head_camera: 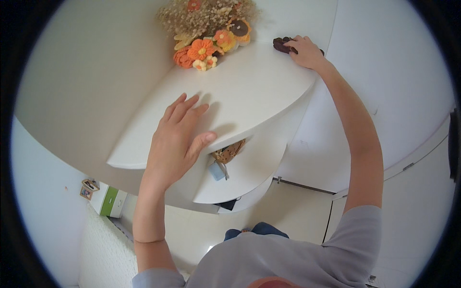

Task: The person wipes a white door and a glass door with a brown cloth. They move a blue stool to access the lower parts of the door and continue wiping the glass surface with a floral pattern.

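Observation:
At the far right end of the white curved corner shelf [259, 79], my right hand [306, 52] has its fingers and thumb around a small dark brown object [281, 45]. The palm hides part of that object, and its exact kind is unclear. My left hand [176, 136] is over the shelf's front left part, fingers spread, holding nothing; its shadow falls on the white surface. Beyond it, at the back left of the shelf, sits a bunch of orange and yellow crocheted flowers [201, 49] with dried flowers [212, 18] above them.
A lower shelf [259, 172] carries a brown patterned bag [228, 153] and a light blue tag-like item [216, 171]. Something black [227, 204] lies on the level beneath. Picture frames [86, 193] stand on a white and green cabinet [109, 201] at lower left.

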### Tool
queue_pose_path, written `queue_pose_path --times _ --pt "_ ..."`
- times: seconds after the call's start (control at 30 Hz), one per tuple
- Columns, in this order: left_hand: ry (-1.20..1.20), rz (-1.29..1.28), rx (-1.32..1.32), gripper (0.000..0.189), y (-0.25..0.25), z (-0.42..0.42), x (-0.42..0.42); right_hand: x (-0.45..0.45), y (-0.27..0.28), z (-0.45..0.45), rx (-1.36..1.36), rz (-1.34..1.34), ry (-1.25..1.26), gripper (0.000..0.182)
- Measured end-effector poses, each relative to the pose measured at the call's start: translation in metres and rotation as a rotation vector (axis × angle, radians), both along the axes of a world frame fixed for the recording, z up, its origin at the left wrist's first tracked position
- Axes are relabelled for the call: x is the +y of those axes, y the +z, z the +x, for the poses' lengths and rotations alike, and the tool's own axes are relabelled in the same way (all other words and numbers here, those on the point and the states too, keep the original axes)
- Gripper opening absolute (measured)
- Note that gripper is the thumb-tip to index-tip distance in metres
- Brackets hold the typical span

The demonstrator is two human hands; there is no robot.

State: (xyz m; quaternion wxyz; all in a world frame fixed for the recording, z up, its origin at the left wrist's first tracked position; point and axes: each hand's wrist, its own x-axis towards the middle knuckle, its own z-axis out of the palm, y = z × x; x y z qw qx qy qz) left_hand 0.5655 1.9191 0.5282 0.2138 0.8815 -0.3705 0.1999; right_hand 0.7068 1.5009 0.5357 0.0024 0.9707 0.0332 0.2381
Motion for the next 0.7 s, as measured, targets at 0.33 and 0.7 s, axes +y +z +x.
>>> queue_pose_path --times 0.33,0.7 --pt "0.061 -0.292 -0.185 0.041 -0.005 0.01 0.033 0.204 0.011 -0.101 0.094 0.113 0.636 0.04" --pt "0.211 -0.504 -0.304 0.064 -0.017 0.045 0.107 0.349 0.015 -0.079 0.272 0.168 0.976 0.047"
